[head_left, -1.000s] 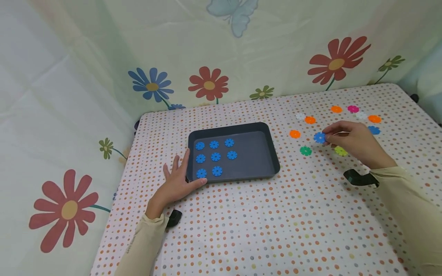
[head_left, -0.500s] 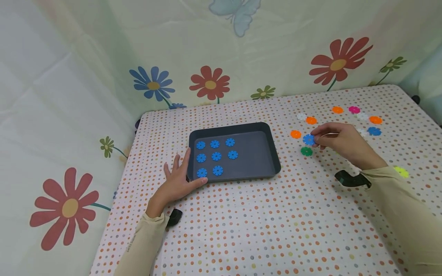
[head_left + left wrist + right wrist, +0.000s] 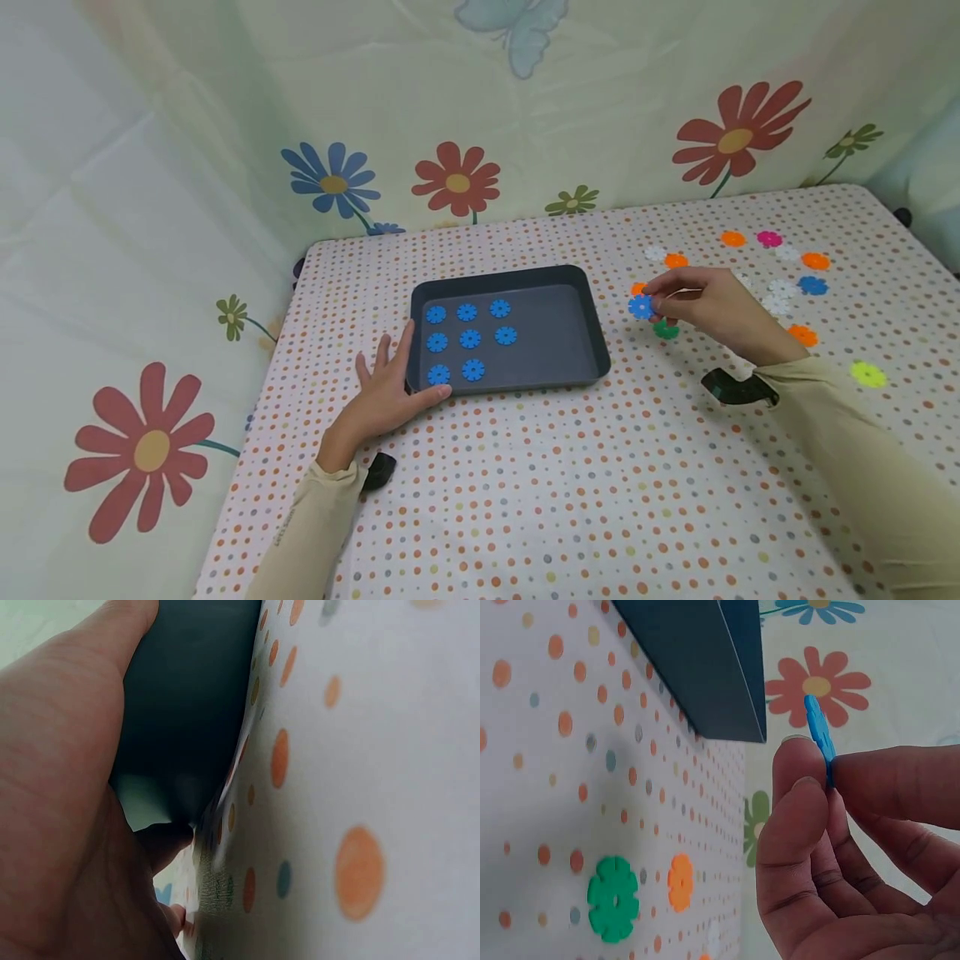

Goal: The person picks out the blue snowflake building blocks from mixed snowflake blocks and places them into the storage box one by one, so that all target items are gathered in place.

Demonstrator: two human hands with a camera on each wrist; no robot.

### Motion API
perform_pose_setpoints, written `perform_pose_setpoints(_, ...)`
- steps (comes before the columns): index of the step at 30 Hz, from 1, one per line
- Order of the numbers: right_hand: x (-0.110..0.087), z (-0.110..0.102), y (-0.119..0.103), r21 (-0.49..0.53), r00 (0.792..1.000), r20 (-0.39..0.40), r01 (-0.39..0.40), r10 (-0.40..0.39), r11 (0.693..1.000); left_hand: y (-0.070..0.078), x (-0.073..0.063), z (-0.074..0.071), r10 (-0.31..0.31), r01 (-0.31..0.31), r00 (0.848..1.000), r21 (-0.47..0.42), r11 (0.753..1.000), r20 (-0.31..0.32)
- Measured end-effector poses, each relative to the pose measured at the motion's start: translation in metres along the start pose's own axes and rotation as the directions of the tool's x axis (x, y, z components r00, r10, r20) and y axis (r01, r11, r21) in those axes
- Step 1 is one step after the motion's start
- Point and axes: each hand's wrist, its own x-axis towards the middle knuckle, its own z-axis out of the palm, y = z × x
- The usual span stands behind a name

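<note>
My right hand [image 3: 708, 310] pinches a blue snowflake disc [image 3: 641, 307] between thumb and fingertips, raised above the table to the right of the tray. In the right wrist view this blue disc [image 3: 820, 735] is seen nearly edge-on. My left hand [image 3: 384, 390] spreads its fingers along the left end and near corner of a dark grey tray [image 3: 558, 379]; in the left wrist view the thumb side touches the tray wall [image 3: 187, 697]. Inside the tray, several blue discs [image 3: 469, 339] lie flat in rows on the left and middle.
Under and beside my right hand lie a green disc [image 3: 613, 900] and an orange disc [image 3: 680, 882]. Farther right are several loose discs: orange [image 3: 816, 262], pink [image 3: 769, 239], white [image 3: 783, 288], blue [image 3: 813, 286] and yellow [image 3: 868, 374]. A flowered curtain [image 3: 600, 125] hangs behind the table.
My right hand has carried the blue disc leftward, toward the tray, uncovering white, orange and yellow discs behind it. The left hand and the tray have stayed in place.
</note>
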Motion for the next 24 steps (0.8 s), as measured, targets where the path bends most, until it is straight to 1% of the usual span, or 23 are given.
perform_pose_setpoints(5, 0.002, 0.008, -0.005, 0.029, 0.999, 0.040, 0.024, -0.025, 0.999, 0.000, 0.000, 0.000, 0.006, -0.006, 1.000, 0.000, 1.000, -0.006)
perform_pose_setpoints(12, 0.007, 0.019, -0.010, 0.056, 0.997, 0.065, 0.044, -0.048, 0.997, -0.001, -0.001, 0.000, -0.002, 0.002, 1.000, 0.008, 1.000, -0.001)
perform_pose_setpoints(19, 0.010, 0.028, -0.018, 0.054, 0.996, 0.074, 0.046, -0.050, 0.997, 0.000, 0.000, 0.000, -0.004, 0.004, 1.000, 0.000, 1.000, -0.002)
perform_pose_setpoints(24, 0.010, 0.035, -0.025, 0.083, 0.994, 0.084, 0.061, -0.068, 0.995, 0.000, 0.001, 0.000, -0.002, 0.002, 1.000, 0.006, 1.000, 0.000)
